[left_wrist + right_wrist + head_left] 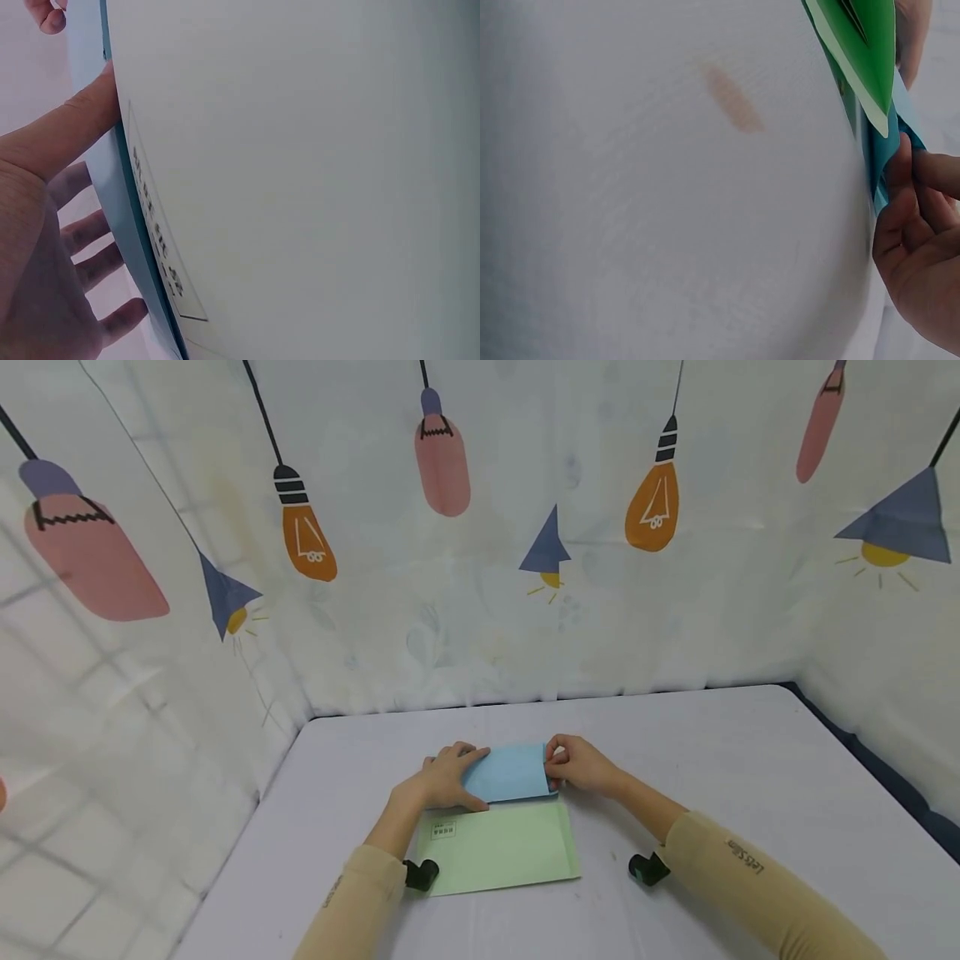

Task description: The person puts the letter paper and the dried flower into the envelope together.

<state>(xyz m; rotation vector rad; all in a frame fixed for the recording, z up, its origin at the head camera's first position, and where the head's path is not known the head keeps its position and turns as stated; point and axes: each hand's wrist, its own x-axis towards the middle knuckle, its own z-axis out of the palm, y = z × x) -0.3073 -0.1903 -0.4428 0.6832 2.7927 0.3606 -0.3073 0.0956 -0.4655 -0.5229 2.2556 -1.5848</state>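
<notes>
A light blue envelope [506,774] lies crosswise on the table, just beyond a pale green envelope [498,852]. My left hand [447,777] rests on the blue envelope's left end with spread fingers, the thumb at its near edge. At the right end, my right hand [585,766] pinches the blue envelope's edge between thumb and fingers. In the right wrist view, that end of the blue envelope [885,154] stands partly parted near the fingertips. The green envelope [870,52] gapes at its right end there. Printed marks show on the green envelope [285,180] in the left wrist view.
A white cloth covers the table [675,735]. Behind it hangs a white curtain [480,610] printed with lamps. Dark wrist cameras are strapped by both beige sleeves [750,885], the left one close to the green envelope's left edge.
</notes>
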